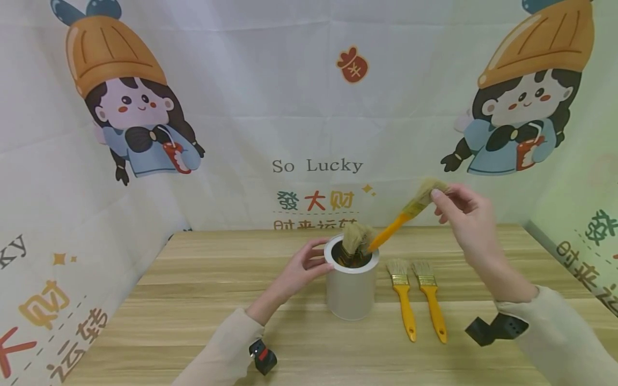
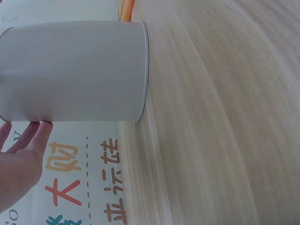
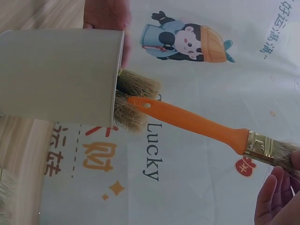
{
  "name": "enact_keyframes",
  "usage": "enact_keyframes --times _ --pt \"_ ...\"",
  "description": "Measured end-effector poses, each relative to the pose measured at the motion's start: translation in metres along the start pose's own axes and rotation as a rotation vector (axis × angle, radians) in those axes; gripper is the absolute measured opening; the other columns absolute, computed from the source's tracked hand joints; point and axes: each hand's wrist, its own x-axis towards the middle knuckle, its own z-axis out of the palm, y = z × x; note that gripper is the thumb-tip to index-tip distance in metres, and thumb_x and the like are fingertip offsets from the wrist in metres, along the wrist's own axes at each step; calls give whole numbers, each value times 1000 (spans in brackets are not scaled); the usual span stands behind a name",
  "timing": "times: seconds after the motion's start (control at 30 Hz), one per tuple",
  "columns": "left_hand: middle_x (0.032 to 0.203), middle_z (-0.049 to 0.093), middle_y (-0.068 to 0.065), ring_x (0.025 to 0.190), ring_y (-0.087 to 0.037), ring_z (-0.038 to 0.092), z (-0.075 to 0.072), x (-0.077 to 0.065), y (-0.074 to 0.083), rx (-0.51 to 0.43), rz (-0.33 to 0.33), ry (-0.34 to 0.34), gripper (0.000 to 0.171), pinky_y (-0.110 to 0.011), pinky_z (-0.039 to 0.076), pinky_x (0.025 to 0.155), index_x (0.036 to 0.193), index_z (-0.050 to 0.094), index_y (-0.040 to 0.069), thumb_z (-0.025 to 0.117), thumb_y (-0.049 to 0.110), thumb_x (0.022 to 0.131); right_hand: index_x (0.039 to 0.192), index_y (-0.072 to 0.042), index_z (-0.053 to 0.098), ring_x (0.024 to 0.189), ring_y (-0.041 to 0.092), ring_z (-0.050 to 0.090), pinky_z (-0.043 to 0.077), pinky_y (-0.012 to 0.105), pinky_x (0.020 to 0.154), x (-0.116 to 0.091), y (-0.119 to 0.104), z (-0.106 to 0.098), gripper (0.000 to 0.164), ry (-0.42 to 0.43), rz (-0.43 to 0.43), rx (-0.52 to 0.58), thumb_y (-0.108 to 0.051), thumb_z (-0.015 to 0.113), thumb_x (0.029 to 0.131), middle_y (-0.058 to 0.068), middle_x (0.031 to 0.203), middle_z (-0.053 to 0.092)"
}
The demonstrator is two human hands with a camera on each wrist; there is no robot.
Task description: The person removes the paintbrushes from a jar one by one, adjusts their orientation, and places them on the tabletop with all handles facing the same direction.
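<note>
A pale grey cylindrical can (image 1: 351, 294) with a white rim stands upright on the table. My left hand (image 1: 296, 272) grips its upper left side, thumb toward the near edge and fingers behind. My right hand (image 1: 472, 222) pinches a paintbrush (image 1: 390, 230) by its bristles, tilted with the yellow-orange handle pointing down at the can's mouth. In the right wrist view the handle's end (image 3: 136, 101) is at the rim, beside the bristles of brushes (image 3: 140, 84) standing bristles-up in the can. How deep those brushes sit is hidden by the can wall.
Two more paintbrushes, one (image 1: 404, 305) beside the other (image 1: 432, 300), lie right of the can with bristles pointing away. The wooden table (image 1: 203, 300) ends at a printed cloth backdrop (image 1: 241, 107) at the back and sides.
</note>
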Motion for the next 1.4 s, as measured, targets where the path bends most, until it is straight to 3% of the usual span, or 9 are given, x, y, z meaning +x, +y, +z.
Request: enact_keyframes --times 0.27,0.37,0.9,1.13,1.4 --pt "124 40 -24 111 -34 44 0 1 1 7 -12 0 51 -35 42 88 129 39 6 61 4 83 85 -9 63 57 11 47 43 14 53 0 -3 -13 7 11 -21 66 -7 56 86 1 68 54" --pt "125 39 -24 111 -34 44 0 1 1 4 -5 -2 51 -35 42 88 129 38 5 61 4 83 86 -8 64 58 12 47 43 14 54 0 -3 -19 8 29 -22 74 -7 56 86 2 68 53" --pt "126 39 -24 112 -36 42 -1 2 -1 0 -24 -9 51 -37 42 87 130 35 2 57 -3 83 86 -12 62 64 7 50 44 13 53 0 14 -48 7 9 33 -216 -11 56 87 -3 80 53" --pt "125 37 -26 112 -35 43 0 -1 3 -3 -12 -14 51 -35 42 87 129 36 4 59 1 83 85 -14 63 67 6 54 46 15 51 -3 21 -58 8 -69 104 -234 -14 55 88 -8 73 60" --pt "125 39 -24 112 -34 43 0 -1 4 12 -10 -9 52 -36 43 87 129 37 6 61 6 83 85 -15 61 66 7 50 45 16 51 -4 36 -68 9 -104 191 -239 -20 54 89 -9 73 59"
